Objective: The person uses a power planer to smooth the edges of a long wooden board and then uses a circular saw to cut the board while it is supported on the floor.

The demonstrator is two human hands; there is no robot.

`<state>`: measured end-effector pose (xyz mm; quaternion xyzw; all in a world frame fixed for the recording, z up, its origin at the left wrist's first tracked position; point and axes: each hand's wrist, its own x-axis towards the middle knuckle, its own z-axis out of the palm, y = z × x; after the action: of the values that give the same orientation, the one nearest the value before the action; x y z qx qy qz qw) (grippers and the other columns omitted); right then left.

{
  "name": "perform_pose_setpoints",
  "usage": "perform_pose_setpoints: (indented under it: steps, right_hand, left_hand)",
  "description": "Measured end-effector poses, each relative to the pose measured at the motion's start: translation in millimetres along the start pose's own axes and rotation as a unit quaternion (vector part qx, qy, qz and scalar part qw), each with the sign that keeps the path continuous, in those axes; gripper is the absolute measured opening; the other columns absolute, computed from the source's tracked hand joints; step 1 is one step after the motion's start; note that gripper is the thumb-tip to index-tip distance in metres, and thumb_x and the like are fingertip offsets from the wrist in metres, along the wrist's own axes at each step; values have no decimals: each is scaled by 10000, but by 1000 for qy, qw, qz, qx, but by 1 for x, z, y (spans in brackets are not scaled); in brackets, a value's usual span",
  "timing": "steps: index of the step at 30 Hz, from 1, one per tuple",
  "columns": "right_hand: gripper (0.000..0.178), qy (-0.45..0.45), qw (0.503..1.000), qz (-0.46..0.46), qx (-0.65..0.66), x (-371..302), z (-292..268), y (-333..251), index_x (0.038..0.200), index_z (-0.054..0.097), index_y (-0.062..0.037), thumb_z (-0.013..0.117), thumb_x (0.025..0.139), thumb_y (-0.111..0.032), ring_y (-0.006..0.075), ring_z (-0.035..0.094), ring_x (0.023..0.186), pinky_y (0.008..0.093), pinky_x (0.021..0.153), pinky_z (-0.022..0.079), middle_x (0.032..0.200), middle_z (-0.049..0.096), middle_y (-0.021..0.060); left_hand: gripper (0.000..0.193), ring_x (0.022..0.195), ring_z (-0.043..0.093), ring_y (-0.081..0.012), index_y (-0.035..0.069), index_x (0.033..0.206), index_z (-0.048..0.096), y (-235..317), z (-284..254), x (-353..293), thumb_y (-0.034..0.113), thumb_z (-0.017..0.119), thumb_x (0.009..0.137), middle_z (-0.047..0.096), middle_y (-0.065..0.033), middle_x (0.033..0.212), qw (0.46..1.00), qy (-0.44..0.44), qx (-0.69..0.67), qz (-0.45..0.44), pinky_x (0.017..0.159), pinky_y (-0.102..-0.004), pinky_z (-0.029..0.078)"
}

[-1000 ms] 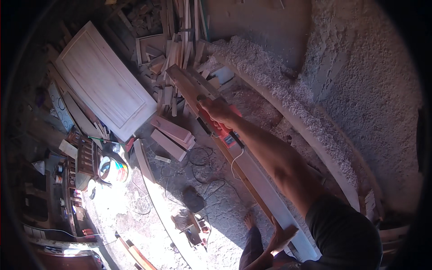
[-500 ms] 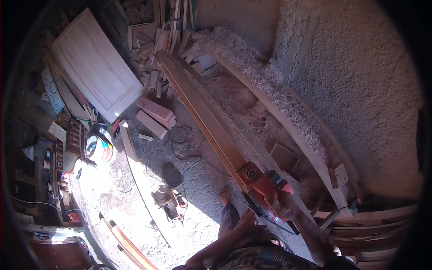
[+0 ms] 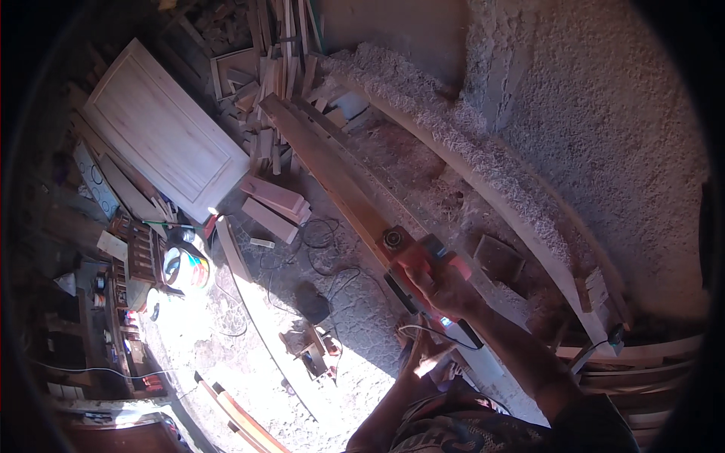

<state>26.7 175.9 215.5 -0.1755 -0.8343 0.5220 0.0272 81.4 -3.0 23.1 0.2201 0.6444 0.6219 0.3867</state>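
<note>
A red and black electric hand planer (image 3: pixel 411 260) rests on a long wooden plank (image 3: pixel 332 185), its round front knob toward the far end. My right hand (image 3: pixel 449 291) is closed around the planer's handle, the forearm coming in from the lower right. A dark power cord (image 3: pixel 468 346) loops from the planer's rear. Below and left of the planer is my left hand (image 3: pixel 423 359), close to my body and partly in bright light. Glare and overlap hide its fingers, so whether it grips anything is unclear.
Wood shavings (image 3: pixel 491 174) heap along a curved board by the rough wall. A panelled door (image 3: pixel 162 128) and cut wood blocks (image 3: pixel 276 204) lie at the left. Cables (image 3: pixel 321 234) coil on the floor, near a small wooden-framed device (image 3: pixel 310 351). A paint bucket (image 3: pixel 185 270) stands farther left.
The planer and my right hand have moved forward and left along the plank. My left arm has shifted right and forward. The whole view has turned slightly.
</note>
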Motion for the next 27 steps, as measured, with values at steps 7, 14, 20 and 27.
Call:
perform_pose_setpoints:
  steps: [7,14,20,27]
  right_hand:
    - [657,20,1000,-16,8,128,16,-16,1313,535,-123,442,978,-680,412,705,908,463,751,554,924,704,216]
    - [697,19,999,-2,28,230,33,-30,1293,559,-98,438,966,-702,414,701,945,475,781,547,976,706,233]
    - [662,61,995,-74,27,309,50,-42,1322,540,-97,433,988,-658,379,721,828,450,703,566,880,707,203]
    - [416,-62,985,1,158,408,49,-99,1108,598,-93,508,1019,-490,166,582,447,319,428,486,609,589,49]
  left_hand:
    - [1027,1386,424,-340,-2,1528,205,63,-54,100,270,856,782,394,-230,1496,995,47,70,51,1117,-451,389]
    - [949,1322,490,-355,37,1518,222,89,-101,177,342,805,835,406,-242,1474,995,76,-13,67,1051,-467,443]
    - [937,1253,548,-273,43,1492,289,91,-138,242,290,850,783,523,-204,1379,976,202,64,45,1013,-417,448]
    - [971,1262,561,-318,71,1518,299,141,-146,245,442,824,790,495,-213,1442,964,243,81,-73,1008,-464,459]
